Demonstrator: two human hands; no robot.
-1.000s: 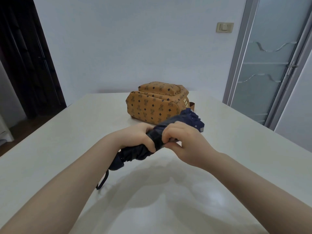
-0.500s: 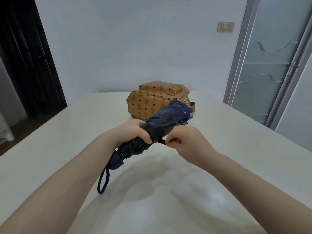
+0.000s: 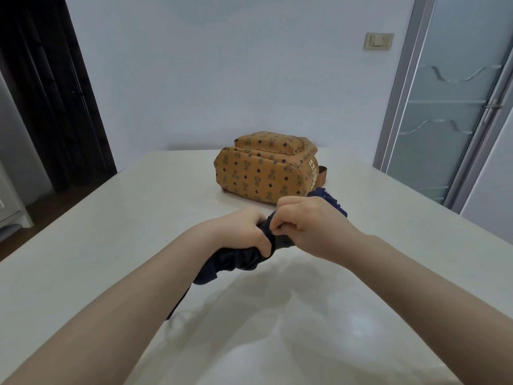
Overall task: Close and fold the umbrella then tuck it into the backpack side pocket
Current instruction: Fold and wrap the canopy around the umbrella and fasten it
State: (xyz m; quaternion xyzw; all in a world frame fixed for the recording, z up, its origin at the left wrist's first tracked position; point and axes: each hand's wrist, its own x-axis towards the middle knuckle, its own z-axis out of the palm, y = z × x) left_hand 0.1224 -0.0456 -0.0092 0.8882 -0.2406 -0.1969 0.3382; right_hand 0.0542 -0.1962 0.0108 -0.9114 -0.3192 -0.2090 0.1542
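Observation:
A closed, folded navy umbrella [image 3: 238,259] is held just above the white table [image 3: 111,245], pointing away to the right. My left hand [image 3: 236,232] grips its middle, fingers wrapped round the bunched fabric. My right hand [image 3: 311,226] grips the far half, fingers curled over the cloth, and hides most of it; only the ruffled tip shows beyond the knuckles. The wrist strap hangs below my left forearm. A tan patterned backpack [image 3: 263,170] lies on the table just behind the hands, its studded side facing right.
A brown strap of the backpack sticks out at its right. A frosted glass door [image 3: 458,93] stands at the right, a dark doorway [image 3: 50,93] at the left. A light switch [image 3: 379,41] is on the far wall.
My right hand moved from pinching beside the umbrella to gripping over its far half. The umbrella's tip dropped lower and swung right, away from the backpack's front.

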